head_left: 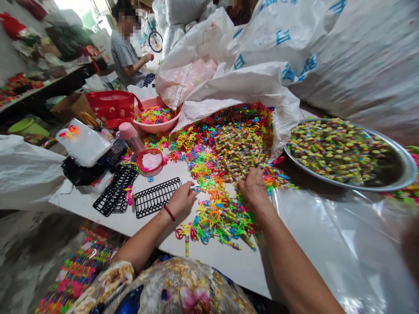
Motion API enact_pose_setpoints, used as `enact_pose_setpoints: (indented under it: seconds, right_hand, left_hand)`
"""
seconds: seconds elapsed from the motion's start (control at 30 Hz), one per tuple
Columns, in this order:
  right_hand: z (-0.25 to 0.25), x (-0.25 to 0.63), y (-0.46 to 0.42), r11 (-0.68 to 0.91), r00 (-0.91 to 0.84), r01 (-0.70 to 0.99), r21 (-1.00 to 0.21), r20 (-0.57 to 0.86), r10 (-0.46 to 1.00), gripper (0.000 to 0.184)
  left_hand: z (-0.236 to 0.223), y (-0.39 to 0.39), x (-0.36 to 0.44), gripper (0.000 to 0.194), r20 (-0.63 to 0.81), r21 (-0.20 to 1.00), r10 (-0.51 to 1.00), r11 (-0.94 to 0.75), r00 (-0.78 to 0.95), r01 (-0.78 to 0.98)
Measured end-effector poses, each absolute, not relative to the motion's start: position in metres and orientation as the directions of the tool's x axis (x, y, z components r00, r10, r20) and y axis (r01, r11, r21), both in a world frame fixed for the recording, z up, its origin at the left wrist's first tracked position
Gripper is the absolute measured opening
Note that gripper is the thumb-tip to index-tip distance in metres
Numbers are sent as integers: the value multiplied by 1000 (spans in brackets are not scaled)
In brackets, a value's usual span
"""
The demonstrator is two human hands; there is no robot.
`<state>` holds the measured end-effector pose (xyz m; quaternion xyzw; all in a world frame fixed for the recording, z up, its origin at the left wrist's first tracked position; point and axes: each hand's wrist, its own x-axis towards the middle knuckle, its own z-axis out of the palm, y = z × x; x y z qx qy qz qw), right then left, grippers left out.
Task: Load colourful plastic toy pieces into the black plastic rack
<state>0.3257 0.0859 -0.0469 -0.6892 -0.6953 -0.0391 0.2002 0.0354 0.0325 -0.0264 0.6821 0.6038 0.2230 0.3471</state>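
My left hand (180,198), with a dark red bead bracelet at the wrist, is low over the white table. Its thumb and fingertips close on a small blue plastic piece (197,189) at the left edge of a heap of bright plastic pieces (214,213). My right hand (254,189) reaches down at the heap's right side, beside many small wrapped tubes (240,150). Its fingers are curled and their tips are hidden, so what they grip does not show. A black plastic grid tray (157,197) lies flat just left of my left hand.
A large metal basin (404,172) of wrapped tubes stands at right. Behind the heap, a white woven sack (229,89) lies open. At left are a pink basin (160,127), a red basket (149,171), a pink-lidded bottle (131,137) and more black trays (113,192). A person (126,56) sits beyond.
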Motion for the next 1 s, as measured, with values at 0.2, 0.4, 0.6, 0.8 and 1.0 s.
enact_pose_setpoints:
  seconds: [0.2, 0.4, 0.6, 0.8, 1.0]
  right_hand:
    - [-46, 339, 79, 31, 1, 986, -163, 195, 981, 13]
    - [-46, 343, 72, 64, -63, 998, 3, 162, 985, 18]
    - [-46, 339, 66, 18, -33, 997, 78, 196, 980, 19]
    - [-45, 338, 61, 84, -80, 996, -32, 94, 992, 21]
    - [-58, 349, 53, 176, -123, 904, -389, 159, 980, 17]
  left_hand:
    - [-25, 44, 57, 12, -4, 441, 949, -282, 316, 852]
    - [-26, 38, 60, 13, 74, 516, 965, -253, 252, 818]
    - [-16, 39, 54, 20, -60, 978, 997, 68, -45, 196]
    - [-7, 49, 42, 43, -413, 821, 909, 400, 60, -407]
    - [1, 36, 42, 40, -469, 693, 868, 477, 165, -541]
